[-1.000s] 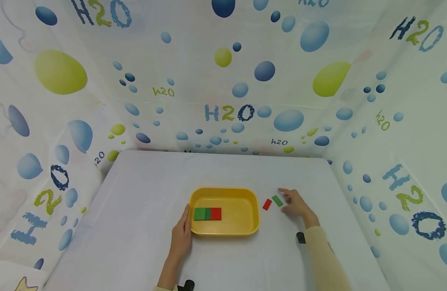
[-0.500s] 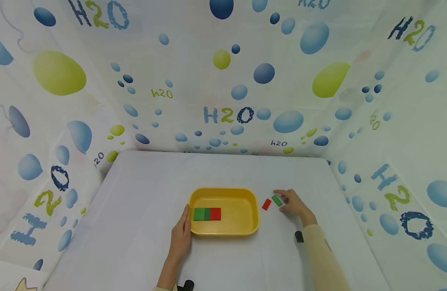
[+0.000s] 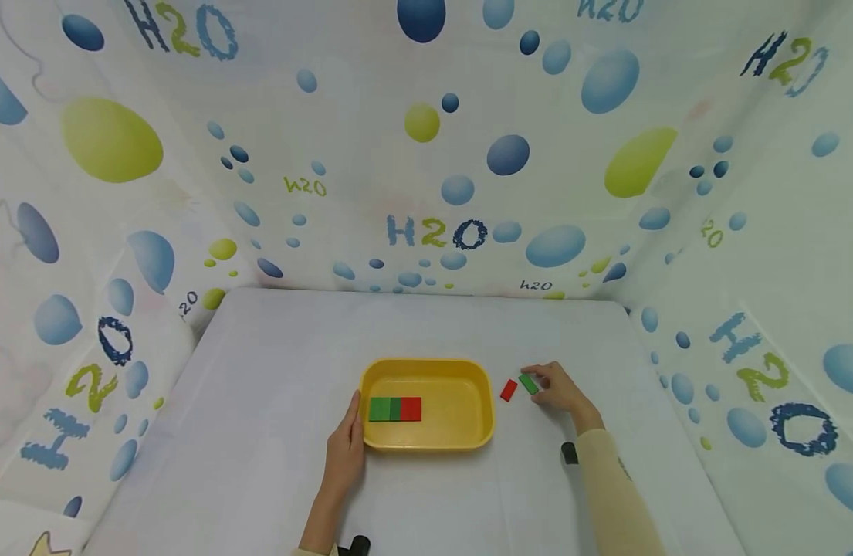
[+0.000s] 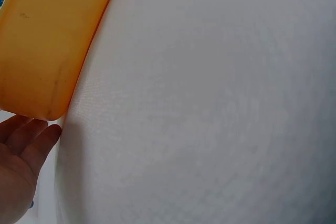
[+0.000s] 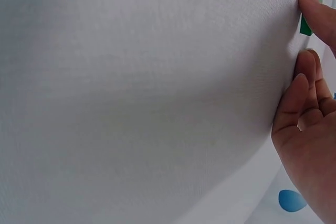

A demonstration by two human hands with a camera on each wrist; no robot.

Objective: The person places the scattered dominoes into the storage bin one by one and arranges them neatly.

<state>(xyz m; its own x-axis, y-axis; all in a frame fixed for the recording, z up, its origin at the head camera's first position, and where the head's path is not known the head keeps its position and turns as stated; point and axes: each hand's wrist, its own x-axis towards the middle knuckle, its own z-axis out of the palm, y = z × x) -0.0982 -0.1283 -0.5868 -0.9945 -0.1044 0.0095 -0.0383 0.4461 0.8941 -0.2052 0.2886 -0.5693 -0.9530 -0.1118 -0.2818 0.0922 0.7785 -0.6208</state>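
Observation:
In the head view a yellow tray (image 3: pixel 461 442) lies on the white table. A row of green (image 3: pixel 380 409) and red (image 3: pixel 411 409) blocks stands in its left half. My left hand (image 3: pixel 346 448) rests along the tray's left end; in the left wrist view its fairly straight fingers touch the tray wall (image 4: pixel 47 45). Right of the tray, my right hand (image 3: pixel 560 388) pinches a small green block (image 3: pixel 528 384) by its ends between thumb and index finger. The right wrist view shows the thumb beside that block (image 5: pixel 305 28). A small red block (image 3: pixel 509 390) lies just left of it.
White table (image 3: pixel 294 340) surrounds the tray. Behind and at both sides hangs a white cloth (image 3: pixel 357 139) printed with blue and green drops. Black wrist devices show near the left wrist (image 3: pixel 357 545) and right wrist (image 3: pixel 570 452).
My right hand has shifted slightly left, and its thumb and index finger have closed in on the green block. The left hand, tray and blocks stay in place.

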